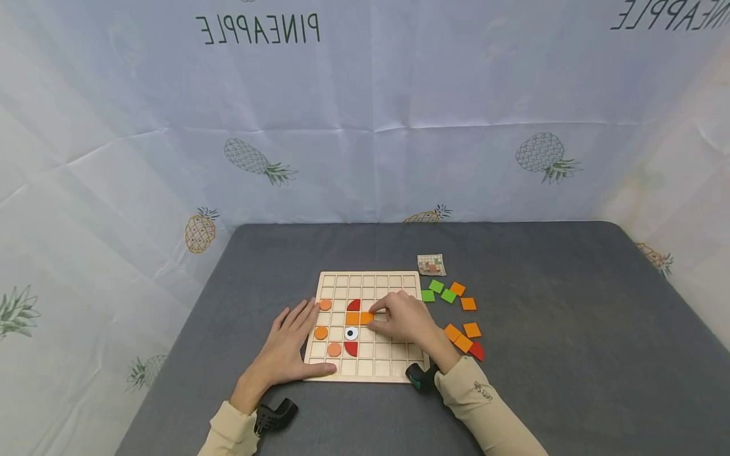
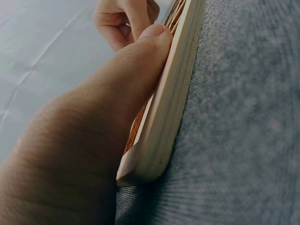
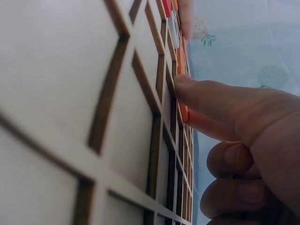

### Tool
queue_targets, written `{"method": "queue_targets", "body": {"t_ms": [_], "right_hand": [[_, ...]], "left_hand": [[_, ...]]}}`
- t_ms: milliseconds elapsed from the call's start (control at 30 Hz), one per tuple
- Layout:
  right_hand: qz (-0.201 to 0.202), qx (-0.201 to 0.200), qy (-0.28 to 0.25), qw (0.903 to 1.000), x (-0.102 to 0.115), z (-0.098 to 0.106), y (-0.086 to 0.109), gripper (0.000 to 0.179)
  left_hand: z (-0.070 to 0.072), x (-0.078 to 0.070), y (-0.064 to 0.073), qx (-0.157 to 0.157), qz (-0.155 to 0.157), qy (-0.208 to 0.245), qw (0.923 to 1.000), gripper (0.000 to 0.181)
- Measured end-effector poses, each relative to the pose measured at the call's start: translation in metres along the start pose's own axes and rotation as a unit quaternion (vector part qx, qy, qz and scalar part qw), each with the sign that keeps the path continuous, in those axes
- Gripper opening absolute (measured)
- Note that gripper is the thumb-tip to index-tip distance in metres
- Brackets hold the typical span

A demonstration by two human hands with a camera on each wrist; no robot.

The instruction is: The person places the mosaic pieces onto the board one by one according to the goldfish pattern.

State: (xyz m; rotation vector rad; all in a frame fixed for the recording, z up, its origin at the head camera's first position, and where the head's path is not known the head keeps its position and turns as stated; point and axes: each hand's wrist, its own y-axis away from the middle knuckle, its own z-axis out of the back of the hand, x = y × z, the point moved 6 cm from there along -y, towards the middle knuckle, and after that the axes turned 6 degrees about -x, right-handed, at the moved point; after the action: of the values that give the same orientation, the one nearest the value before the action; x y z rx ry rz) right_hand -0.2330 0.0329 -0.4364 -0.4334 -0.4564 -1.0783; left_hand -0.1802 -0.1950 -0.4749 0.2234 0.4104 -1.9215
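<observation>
A wooden grid board (image 1: 367, 372) lies on the grey table. My left hand (image 1: 289, 347) rests at the board's left edge with fingers straight, its thumb along the front rim. With thumb and index finger, my right hand (image 1: 403, 318) pinches an orange square tile (image 1: 367, 318) at a cell near the middle. Left of that sits another orange square (image 1: 353, 318). A red quarter-circle tile (image 1: 353, 305) lies above them, and below come a white eye disc (image 1: 351, 333) and a second red quarter-circle (image 1: 350, 349). Orange discs (image 1: 321, 332) occupy cells on the left.
Right of the board lie loose green squares (image 1: 448, 296), several orange squares (image 1: 471, 330) and a red quarter-circle (image 1: 476, 351). A small pattern card (image 1: 431, 265) is at the board's far right corner. Behind the table hangs a pineapple-print cloth (image 1: 365, 171).
</observation>
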Motion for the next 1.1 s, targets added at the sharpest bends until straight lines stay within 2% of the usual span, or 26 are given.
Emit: {"method": "queue_targets", "body": {"t_ms": [433,833,1100], "right_hand": [[0.001,0.017,-0.019,0.9997,-0.004,0.001,0.002,0.023],[-0.029,0.006,0.016,0.9994,-0.003,0.014,0.007,0.02],[-0.023,0.002,0.052,0.9984,-0.007,0.032,0.012,0.025]], "left_hand": [[0.001,-0.001,0.0,-0.005,-0.005,0.0,1.0,0.124],[0.001,-0.001,0.0,-0.002,-0.002,0.003,1.0,0.124],[0.001,0.001,0.001,-0.011,-0.012,0.012,0.9998,0.124]]}}
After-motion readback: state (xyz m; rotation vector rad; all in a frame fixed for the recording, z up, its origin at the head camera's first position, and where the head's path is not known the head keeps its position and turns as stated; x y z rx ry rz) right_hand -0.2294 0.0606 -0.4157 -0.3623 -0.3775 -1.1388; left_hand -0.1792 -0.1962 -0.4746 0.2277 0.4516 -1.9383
